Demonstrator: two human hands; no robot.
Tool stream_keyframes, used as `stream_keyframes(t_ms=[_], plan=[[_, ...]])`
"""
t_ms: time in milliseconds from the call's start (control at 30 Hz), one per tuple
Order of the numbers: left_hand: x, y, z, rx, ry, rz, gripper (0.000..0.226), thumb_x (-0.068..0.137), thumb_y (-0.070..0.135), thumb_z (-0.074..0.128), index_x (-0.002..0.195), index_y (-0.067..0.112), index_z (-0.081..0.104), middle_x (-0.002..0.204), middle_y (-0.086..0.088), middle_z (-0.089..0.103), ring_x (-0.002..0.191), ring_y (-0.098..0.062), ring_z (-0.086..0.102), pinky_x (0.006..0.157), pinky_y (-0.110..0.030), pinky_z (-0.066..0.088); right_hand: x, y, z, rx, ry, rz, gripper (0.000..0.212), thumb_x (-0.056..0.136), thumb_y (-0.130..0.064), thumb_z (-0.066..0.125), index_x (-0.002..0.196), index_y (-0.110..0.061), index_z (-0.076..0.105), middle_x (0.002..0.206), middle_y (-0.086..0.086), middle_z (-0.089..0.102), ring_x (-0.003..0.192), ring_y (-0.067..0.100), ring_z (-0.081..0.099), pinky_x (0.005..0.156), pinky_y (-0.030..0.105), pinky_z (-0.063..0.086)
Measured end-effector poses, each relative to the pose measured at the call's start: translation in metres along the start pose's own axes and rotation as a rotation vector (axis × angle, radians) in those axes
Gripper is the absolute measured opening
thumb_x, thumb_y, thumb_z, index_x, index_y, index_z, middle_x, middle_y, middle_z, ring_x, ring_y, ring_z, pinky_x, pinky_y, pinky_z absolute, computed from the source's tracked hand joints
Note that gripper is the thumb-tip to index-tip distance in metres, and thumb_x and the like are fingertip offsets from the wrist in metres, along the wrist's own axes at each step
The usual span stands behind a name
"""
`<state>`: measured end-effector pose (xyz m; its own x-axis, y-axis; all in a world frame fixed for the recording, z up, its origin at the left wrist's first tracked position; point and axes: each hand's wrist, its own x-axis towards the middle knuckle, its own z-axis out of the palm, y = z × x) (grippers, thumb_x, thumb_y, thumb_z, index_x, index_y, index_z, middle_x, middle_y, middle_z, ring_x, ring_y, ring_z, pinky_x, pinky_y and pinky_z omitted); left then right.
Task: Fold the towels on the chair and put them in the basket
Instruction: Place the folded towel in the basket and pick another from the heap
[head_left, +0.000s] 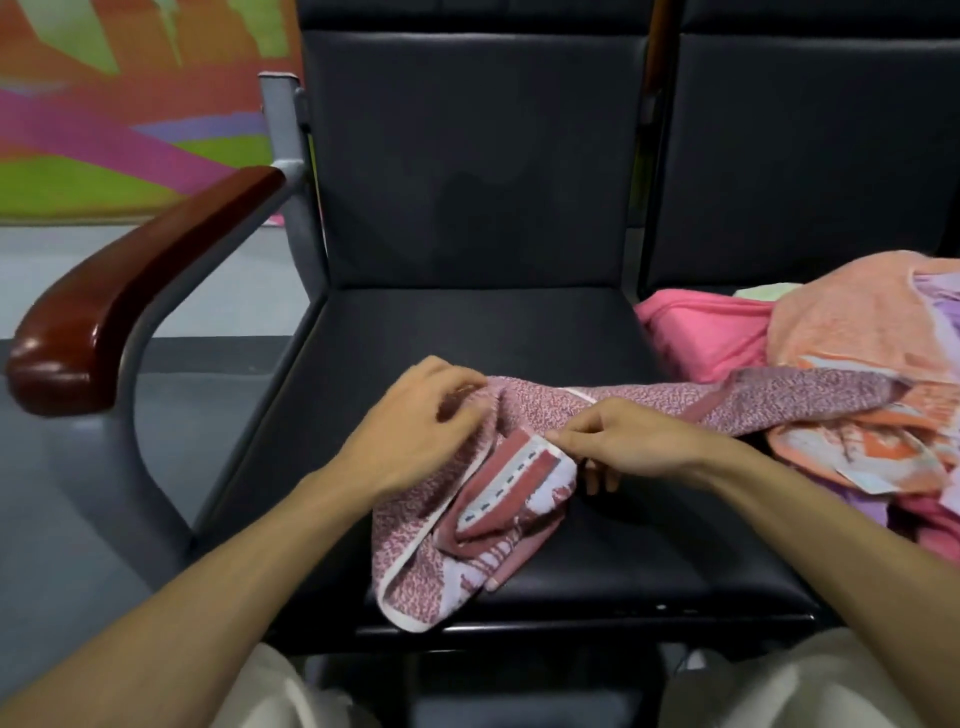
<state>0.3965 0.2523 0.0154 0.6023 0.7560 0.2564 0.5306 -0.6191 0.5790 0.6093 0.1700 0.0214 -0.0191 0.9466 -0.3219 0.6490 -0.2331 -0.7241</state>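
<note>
Both forearms reach forward, left hand (415, 415) and right hand (631, 441) close together, fingers curled.

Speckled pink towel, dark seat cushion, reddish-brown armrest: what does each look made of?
The speckled pink towel: terry cloth, probably cotton; nubby matte surface, limp folds, stitched white hem. The dark seat cushion: leather or vinyl, cannot tell which; smooth, padded, soft sheen. The reddish-brown armrest: likely lacquered wood, possibly moulded plastic; glossy with bright highlights.

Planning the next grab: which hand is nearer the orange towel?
Right. The right hand pinches the speckled pink towel, with the orange towel off to its right; the left hand grips the same towel farther left.
</note>
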Motion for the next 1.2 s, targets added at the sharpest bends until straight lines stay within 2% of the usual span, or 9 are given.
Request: stream_keyframes(t_ms=[100, 200, 367, 567, 733, 800, 900, 1000, 1200], plan=[[0.003, -0.004, 0.005, 0.112, -0.158, -0.075, 0.046, 0.081, 0.068, 0.052, 0.113, 0.036, 0.060, 0.105, 0.016, 0.053, 0.099, -0.003, 0.051, 0.087, -0.029, 0.044, 0.006, 0.003, 0.003, -0.166, 0.057, 0.058, 0.019, 0.095, -0.028, 0.058, 0.092, -0.016, 0.072, 0.072, -0.005, 0.067, 0.054, 0.006, 0.060, 0.054, 0.021, 0.051], [0.006, -0.007, 0.004, 0.088, -0.048, -0.114, 0.026, 0.092, 0.042, 0.056, 0.085, 0.018, 0.063, 0.081, 0.006, 0.063, 0.076, -0.010, 0.058, 0.072, -0.036, 0.048, 0.009, 0.004, -0.003, -0.382, 0.237, 0.060, 0.018, 0.091, -0.037, 0.062, 0.103, -0.027, 0.071, 0.098, -0.006, 0.068, 0.085, 0.009, 0.063, 0.077, 0.024, 0.047], [0.002, -0.009, -0.001, -0.566, 0.034, -0.471, 0.035, 0.094, 0.031, 0.049, 0.080, 0.002, 0.063, 0.082, -0.010, 0.072, 0.081, -0.029, 0.068, 0.089, -0.047, 0.051, 0.023, 0.002, 0.000, -0.436, 0.353, 0.072, 0.050, 0.092, -0.037, 0.059, 0.138, -0.022, 0.047, 0.137, 0.003, 0.057, 0.124, 0.024, 0.053, 0.101, 0.032, 0.042], [-0.004, -0.010, -0.020, -1.232, 0.046, -0.724, 0.032, 0.091, 0.029, 0.058, 0.112, 0.007, 0.064, 0.107, -0.019, 0.070, 0.101, -0.034, 0.066, 0.087, -0.045, 0.055, 0.051, -0.024, 0.013, 0.408, 0.212, -0.272, 0.061, 0.100, -0.013, 0.049, 0.153, -0.027, 0.022, 0.155, -0.008, 0.030, 0.141, 0.009, 0.030, 0.116, 0.026, 0.024], [-0.009, -0.032, -0.016, -0.638, 0.209, -0.687, 0.014, 0.093, 0.018, 0.057, 0.086, 0.008, 0.064, 0.072, -0.006, 0.067, 0.070, -0.022, 0.062, 0.071, -0.034, 0.051, 0.052, -0.014, 0.018, -0.084, 0.470, -0.054, 0.029, 0.093, -0.027, 0.061, 0.118, -0.013, 0.060, 0.110, 0.002, 0.066, 0.107, 0.019, 0.060, 0.085, 0.025, 0.042], [-0.012, -0.044, -0.015, -0.267, 0.213, -0.574, 0.017, 0.090, 0.016, 0.063, 0.105, 0.010, 0.059, 0.092, -0.002, 0.064, 0.084, -0.019, 0.062, 0.080, -0.036, 0.050, 0.049, -0.013, 0.023, -0.160, 0.381, -0.001, 0.030, 0.093, -0.041, 0.059, 0.109, -0.017, 0.066, 0.109, 0.000, 0.069, 0.105, 0.019, 0.061, 0.089, 0.030, 0.046], [-0.011, -0.044, -0.017, 0.002, 0.321, -0.265, 0.032, 0.087, 0.008, 0.063, 0.117, 0.017, 0.059, 0.111, 0.003, 0.051, 0.107, -0.015, 0.053, 0.095, -0.031, 0.044, 0.049, -0.021, 0.034, -0.127, 0.288, -0.010, 0.038, 0.092, -0.053, 0.053, 0.107, -0.022, 0.070, 0.108, -0.002, 0.071, 0.101, 0.019, 0.064, 0.091, 0.036, 0.049], [-0.009, -0.030, -0.011, 0.068, 0.248, -0.043, 0.019, 0.091, 0.020, 0.061, 0.109, 0.025, 0.065, 0.104, 0.011, 0.053, 0.103, -0.007, 0.051, 0.092, -0.026, 0.041, 0.052, -0.027, 0.042, 0.044, 0.238, -0.033, 0.020, 0.093, -0.031, 0.061, 0.103, -0.018, 0.074, 0.097, 0.000, 0.073, 0.091, 0.029, 0.069, 0.085, 0.039, 0.054], [-0.003, -0.041, 0.003, 0.221, 0.061, -0.210, 0.029, 0.088, 0.027, 0.067, 0.117, 0.024, 0.063, 0.103, 0.004, 0.057, 0.100, -0.017, 0.057, 0.087, -0.036, 0.048, 0.036, -0.022, 0.027, 0.348, 0.248, -0.060, 0.013, 0.090, -0.012, 0.065, 0.084, -0.013, 0.076, 0.082, -0.001, 0.071, 0.078, 0.011, 0.062, 0.073, 0.027, 0.049]])
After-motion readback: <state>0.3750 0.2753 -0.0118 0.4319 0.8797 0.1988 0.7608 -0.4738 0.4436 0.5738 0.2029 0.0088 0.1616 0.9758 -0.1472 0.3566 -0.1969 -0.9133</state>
